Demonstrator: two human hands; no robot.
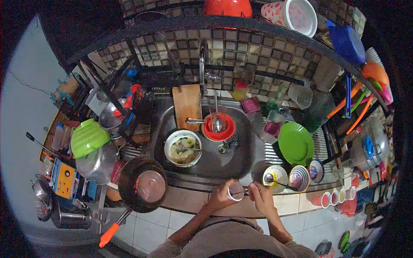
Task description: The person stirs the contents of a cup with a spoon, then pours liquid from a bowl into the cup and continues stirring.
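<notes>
My left hand is wrapped round a small white cup with something brownish or pinkish inside. Close beside it, my right hand is closed in a pinch. A thin dark utensil runs from its fingers toward the cup; its end is not clear. Both hands are over the tiled counter edge, in front of the sink. Just beyond my right hand sit a bowl with yellow residue and a striped bowl, with a dark-handled spoon lying across them.
The sink holds a white bowl of food scraps, red dishes and a wooden board. A frying pan stands left, its orange handle jutting forward. A green plate and several small cups are right.
</notes>
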